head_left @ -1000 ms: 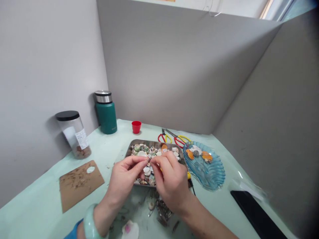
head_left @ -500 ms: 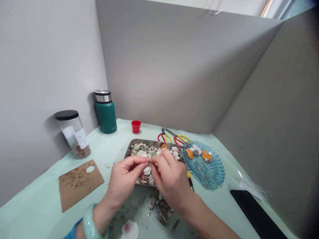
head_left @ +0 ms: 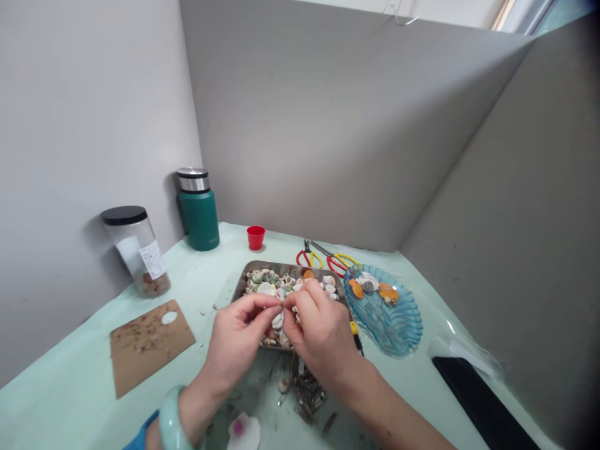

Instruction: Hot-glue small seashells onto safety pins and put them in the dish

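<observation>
My left hand (head_left: 239, 337) and my right hand (head_left: 323, 331) meet fingertip to fingertip above a metal tray (head_left: 241, 284) of assorted seashells (head_left: 266, 289). Both are pinched closed; whatever sits between the fingertips is too small to make out. Below my right wrist lies a pile of small dark, shiny pieces (head_left: 307, 397), with a little round shell (head_left: 284, 385) at its left side. A white scallop shell (head_left: 246, 432) with a pink spot rests at the near edge of the view.
On the right are a blue shell-shaped dish (head_left: 398, 328) holding orange and white shells, and a black flat object (head_left: 482, 400). Scissors (head_left: 335, 256) and a red cup (head_left: 255, 238) stand behind. Cardboard (head_left: 150, 350), a jar (head_left: 135, 250) and a green bottle (head_left: 199, 212) are left.
My hands stay pinched together over the tray, with only a slight shift of the fingers and wrists. The other things keep their places.
</observation>
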Demonstrator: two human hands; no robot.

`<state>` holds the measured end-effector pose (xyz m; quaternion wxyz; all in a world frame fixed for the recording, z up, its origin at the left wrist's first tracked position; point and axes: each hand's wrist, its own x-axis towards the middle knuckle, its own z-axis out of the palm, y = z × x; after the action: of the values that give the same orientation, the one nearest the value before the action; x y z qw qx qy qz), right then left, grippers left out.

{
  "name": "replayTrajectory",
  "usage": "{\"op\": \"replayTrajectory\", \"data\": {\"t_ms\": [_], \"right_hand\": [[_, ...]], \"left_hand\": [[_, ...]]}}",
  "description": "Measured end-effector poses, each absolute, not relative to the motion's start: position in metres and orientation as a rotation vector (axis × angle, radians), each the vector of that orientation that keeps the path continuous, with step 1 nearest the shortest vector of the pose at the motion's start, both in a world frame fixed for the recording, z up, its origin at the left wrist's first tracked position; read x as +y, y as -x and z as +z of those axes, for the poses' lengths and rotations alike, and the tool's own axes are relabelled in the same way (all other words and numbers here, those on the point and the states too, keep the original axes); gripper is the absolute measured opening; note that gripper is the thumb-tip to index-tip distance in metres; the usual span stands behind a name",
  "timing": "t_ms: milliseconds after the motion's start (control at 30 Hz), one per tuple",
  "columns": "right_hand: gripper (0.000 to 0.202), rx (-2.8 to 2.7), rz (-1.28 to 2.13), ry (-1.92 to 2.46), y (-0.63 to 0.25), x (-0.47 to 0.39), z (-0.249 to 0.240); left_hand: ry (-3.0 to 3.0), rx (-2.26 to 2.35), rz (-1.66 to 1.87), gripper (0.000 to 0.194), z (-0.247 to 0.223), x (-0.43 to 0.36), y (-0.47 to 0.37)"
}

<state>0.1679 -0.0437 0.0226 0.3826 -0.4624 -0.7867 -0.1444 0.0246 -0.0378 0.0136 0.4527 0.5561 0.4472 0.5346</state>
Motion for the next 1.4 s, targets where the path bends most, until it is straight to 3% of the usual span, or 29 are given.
{"op": "replayTrajectory", "data": {"t_ms": [433,1400], "right_hand": [[0.024,-2.045,-0.524,1.102,-0.1692,-0.0406,0.0162],[0.025,-2.043,-0.520,0.982,-0.1686,-0.0435,0.0207]], "left_hand": [[-1.201,1.094,1.295,0.015,0.0168,-0.0383,-0.0301],[-1.125,1.036,1.345,0.017,0.0114,-0.0393,-0.0294]]}}
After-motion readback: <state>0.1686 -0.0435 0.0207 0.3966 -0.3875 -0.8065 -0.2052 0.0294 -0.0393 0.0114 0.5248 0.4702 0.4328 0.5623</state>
